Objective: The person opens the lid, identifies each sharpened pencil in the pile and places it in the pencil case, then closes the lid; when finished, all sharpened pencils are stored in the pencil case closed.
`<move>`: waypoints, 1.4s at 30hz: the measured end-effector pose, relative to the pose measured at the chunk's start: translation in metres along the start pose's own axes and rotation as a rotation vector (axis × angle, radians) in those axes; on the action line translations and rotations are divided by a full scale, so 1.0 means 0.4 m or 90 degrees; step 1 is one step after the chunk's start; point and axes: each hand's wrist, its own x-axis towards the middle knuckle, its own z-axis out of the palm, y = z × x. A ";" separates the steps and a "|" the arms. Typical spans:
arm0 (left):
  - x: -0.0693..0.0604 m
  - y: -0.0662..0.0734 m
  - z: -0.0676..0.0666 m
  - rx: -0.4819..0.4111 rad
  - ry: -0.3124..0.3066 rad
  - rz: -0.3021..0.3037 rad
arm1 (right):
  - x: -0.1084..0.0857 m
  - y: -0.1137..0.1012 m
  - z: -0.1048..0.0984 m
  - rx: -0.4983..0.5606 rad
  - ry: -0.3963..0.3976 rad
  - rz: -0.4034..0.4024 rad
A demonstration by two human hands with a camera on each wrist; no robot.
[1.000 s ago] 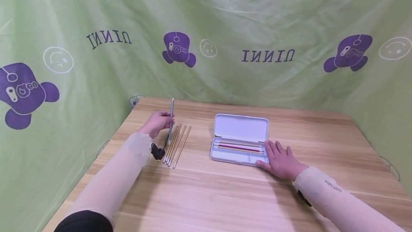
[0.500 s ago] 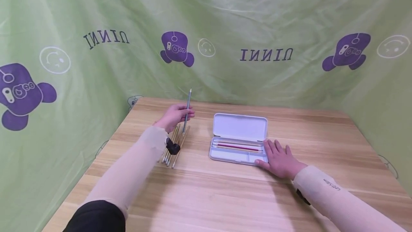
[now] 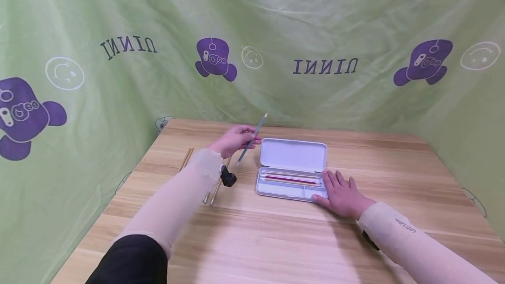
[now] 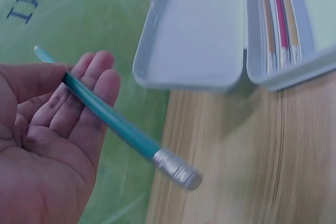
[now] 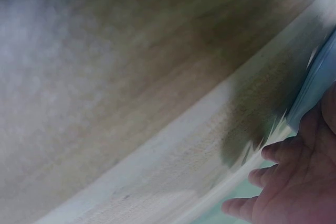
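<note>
I have the left hand [image 3: 236,139] pinching a teal pencil [image 4: 121,121] outside the open pencil case [image 3: 276,189], three pencils [image 3: 292,180] already in, right hand [image 3: 342,196] spread at its right end, loose pencils [image 3: 216,192] left toward the worktop's [image 3: 378,161] left edge.

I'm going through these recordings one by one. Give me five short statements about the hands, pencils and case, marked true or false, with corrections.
1. The left hand pinches a teal pencil. True.
2. The pencil case is shut. False: its lid is open.
3. The right hand is at one end of the case. True.
4. The case holds just one pencil. False: wood-toned pencils lie beside the red one.
5. Loose pencils lie on the table. True.
</note>
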 end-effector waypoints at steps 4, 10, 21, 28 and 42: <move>0.013 0.007 0.033 0.026 -0.029 -0.015 | -0.003 -0.001 0.001 0.002 0.004 -0.001; 0.031 0.009 0.081 0.117 -0.084 -0.047 | -0.005 -0.009 -0.003 0.016 -0.004 0.002; 0.054 -0.024 0.188 0.304 -0.157 -0.019 | -0.010 -0.018 -0.013 0.028 -0.019 0.002; 0.055 -0.040 0.234 0.409 -0.187 0.020 | -0.007 -0.008 0.002 0.009 0.003 0.003; 0.092 -0.093 0.259 0.503 -0.204 0.046 | -0.006 -0.004 0.016 -0.006 0.023 0.000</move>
